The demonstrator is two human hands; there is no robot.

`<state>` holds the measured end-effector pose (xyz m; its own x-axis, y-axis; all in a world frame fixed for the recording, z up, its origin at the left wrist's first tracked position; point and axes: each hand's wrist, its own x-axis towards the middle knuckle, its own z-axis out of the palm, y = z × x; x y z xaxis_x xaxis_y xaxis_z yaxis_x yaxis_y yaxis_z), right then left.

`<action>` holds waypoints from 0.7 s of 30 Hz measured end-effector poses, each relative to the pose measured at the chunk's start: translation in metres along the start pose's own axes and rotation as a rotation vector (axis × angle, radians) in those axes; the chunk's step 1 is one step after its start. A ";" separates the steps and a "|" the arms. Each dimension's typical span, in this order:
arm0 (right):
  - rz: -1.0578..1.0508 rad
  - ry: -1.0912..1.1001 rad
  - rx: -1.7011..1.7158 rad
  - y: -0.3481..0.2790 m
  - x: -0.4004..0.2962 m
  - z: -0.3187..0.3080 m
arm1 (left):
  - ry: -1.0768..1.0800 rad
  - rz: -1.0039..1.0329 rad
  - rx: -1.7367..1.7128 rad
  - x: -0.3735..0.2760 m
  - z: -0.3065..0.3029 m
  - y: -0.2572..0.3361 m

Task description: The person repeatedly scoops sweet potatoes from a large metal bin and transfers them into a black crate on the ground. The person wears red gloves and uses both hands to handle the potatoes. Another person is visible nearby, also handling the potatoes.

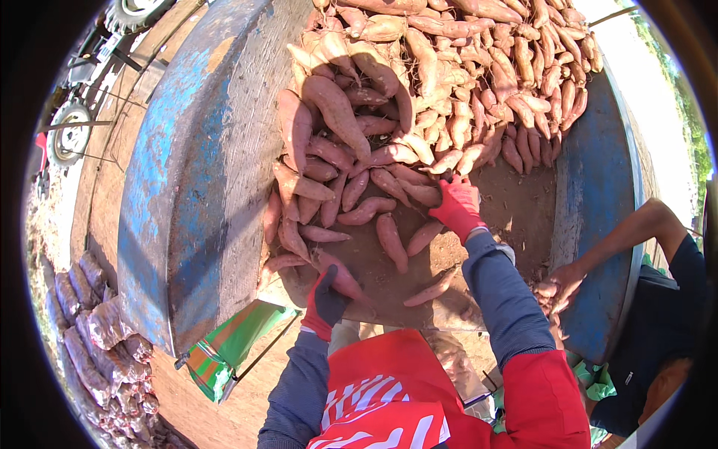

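A large heap of sweet potatoes point(449, 73) fills the far part of a surface between two blue-painted side walls. My left hand point(327, 300), in a red and dark glove, has its thumb and fingers around the lower part of a sweet potato point(345, 278) at the near edge. In a red glove, my right hand point(457, 203) reaches to the near border of the heap, its fingertips among the sweet potatoes; whether it grips one is hidden. Between the hands lie loose sweet potatoes point(391, 241), and one small pointed one point(431, 289) lies nearer my body.
Peeling blue side walls stand at left point(190, 168) and right point(597, 213). A co-worker's hand point(561, 286) holds something at the right wall. Below the edge hangs a green sack point(241, 342); full sacks point(106, 359) are stacked at lower left. Vehicle wheels point(68, 133) show beyond.
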<state>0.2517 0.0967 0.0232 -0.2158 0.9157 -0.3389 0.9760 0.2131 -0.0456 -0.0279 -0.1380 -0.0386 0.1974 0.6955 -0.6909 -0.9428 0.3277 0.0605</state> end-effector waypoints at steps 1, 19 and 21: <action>-0.007 0.056 0.067 -0.003 -0.006 -0.010 | 0.037 0.009 0.021 -0.005 0.005 -0.001; 0.244 -0.203 0.514 -0.150 -0.120 0.069 | 0.026 0.137 0.045 -0.086 -0.026 0.004; 0.180 -0.184 0.463 -0.151 -0.112 0.078 | -0.038 0.134 0.066 -0.105 -0.036 0.007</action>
<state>0.1305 -0.0650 -0.0049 -0.0753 0.8403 -0.5368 0.9175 -0.1525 -0.3674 -0.0651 -0.2313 0.0087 0.0823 0.7594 -0.6454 -0.9421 0.2705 0.1981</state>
